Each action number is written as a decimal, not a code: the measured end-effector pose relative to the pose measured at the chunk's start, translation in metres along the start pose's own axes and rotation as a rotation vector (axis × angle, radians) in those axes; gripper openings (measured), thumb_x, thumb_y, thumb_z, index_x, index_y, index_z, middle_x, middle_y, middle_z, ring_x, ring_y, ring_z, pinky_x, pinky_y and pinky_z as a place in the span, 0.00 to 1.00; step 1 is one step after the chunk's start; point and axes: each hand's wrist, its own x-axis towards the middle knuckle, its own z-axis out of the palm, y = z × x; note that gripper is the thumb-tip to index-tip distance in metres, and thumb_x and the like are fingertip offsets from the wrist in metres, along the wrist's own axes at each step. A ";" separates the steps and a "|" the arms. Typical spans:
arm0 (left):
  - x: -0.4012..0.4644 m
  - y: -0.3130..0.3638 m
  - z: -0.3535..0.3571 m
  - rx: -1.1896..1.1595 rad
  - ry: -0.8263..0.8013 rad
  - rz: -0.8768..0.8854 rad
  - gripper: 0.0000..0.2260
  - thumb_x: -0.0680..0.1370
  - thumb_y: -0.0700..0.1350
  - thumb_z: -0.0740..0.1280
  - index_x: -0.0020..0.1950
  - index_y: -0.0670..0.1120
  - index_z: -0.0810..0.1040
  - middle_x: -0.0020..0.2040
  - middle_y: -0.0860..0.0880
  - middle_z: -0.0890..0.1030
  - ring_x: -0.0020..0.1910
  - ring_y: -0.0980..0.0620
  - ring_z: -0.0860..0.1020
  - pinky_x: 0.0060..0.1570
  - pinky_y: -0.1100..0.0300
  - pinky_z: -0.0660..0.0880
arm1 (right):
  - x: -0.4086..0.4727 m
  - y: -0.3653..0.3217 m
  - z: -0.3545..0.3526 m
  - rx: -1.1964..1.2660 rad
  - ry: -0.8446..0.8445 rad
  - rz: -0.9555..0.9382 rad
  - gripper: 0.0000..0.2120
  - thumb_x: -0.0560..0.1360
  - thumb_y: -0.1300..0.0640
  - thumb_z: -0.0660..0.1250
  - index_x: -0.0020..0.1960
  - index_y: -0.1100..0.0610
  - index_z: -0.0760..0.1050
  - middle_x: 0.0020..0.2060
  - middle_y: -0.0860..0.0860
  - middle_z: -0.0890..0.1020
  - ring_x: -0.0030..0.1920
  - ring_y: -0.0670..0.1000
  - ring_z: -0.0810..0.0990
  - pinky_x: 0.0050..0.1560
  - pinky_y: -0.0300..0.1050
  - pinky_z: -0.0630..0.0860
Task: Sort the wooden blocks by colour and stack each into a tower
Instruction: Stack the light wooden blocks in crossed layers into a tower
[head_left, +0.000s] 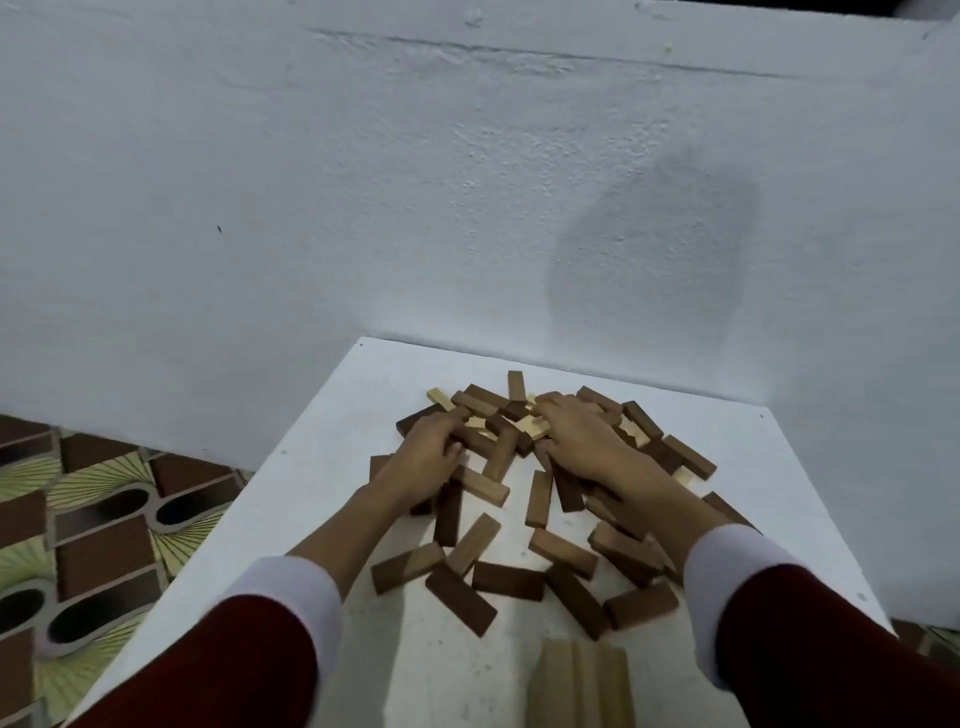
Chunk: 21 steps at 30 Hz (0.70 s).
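White table (322, 525): set against a white plastered wall (363, 182), lower centre of the frame.

Pile of wooden blocks (540, 499): loose heap on the table, mid-frame; mostly dark brown and mid-brown pieces lying flat and crossed over one another, with a few pale ones showing near the top of the heap.

Pale block tower (582, 686): light-wood blocks stacked side by side at the bottom edge of the frame, just below the heap and apart from it.

Left hand (431, 452): on the left part of the heap, fingers curled down round brown blocks.

Right hand (571, 431): on the top of the heap, fingers bent over a pale block (535, 427); whether it pinches the block, I cannot tell.

Sleeves: dark red with white cuffs.

Patterned floor tiles (93, 519): lower left.
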 end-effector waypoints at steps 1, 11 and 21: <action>0.008 -0.003 0.004 0.037 -0.021 0.008 0.13 0.78 0.35 0.59 0.61 0.42 0.75 0.55 0.48 0.75 0.58 0.48 0.73 0.52 0.66 0.65 | 0.008 0.003 0.003 -0.013 -0.008 -0.006 0.24 0.75 0.63 0.60 0.70 0.60 0.65 0.71 0.55 0.64 0.70 0.55 0.62 0.66 0.47 0.62; 0.069 -0.010 0.019 0.248 -0.048 0.137 0.13 0.74 0.28 0.59 0.52 0.37 0.80 0.53 0.45 0.73 0.53 0.48 0.71 0.50 0.59 0.69 | 0.040 0.029 0.021 -0.346 0.034 -0.069 0.15 0.79 0.55 0.60 0.64 0.58 0.68 0.59 0.55 0.70 0.61 0.55 0.67 0.53 0.47 0.66; 0.085 0.011 0.015 0.419 -0.199 0.073 0.09 0.74 0.31 0.61 0.49 0.37 0.79 0.53 0.40 0.76 0.52 0.42 0.75 0.46 0.57 0.71 | 0.038 0.029 0.017 -0.386 0.020 -0.008 0.12 0.76 0.65 0.58 0.59 0.63 0.70 0.58 0.59 0.70 0.59 0.58 0.68 0.55 0.49 0.69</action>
